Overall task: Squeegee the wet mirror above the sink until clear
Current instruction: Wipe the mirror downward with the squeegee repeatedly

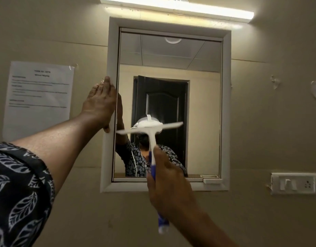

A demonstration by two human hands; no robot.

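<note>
A mirror (203, 90) in a white frame (225, 111) hangs on the beige wall. My right hand (169, 182) grips the blue handle of a white squeegee (151, 132), whose blade lies roughly level, tilted up to the right, across the mirror's lower middle. My left hand (102, 104) holds the frame's left edge, fingers pointing up and thumb low against the frame. The glass reflects a dark door, ceiling tiles and a person in a leaf-print top. Wetness on the glass is hard to make out.
A printed sheet (39, 97) is taped to the wall left of the mirror. A switch and socket plate (294, 183) sits at lower right. A tube light (176, 6) glows above the frame. A small white ledge (212, 180) sits at the frame's lower right.
</note>
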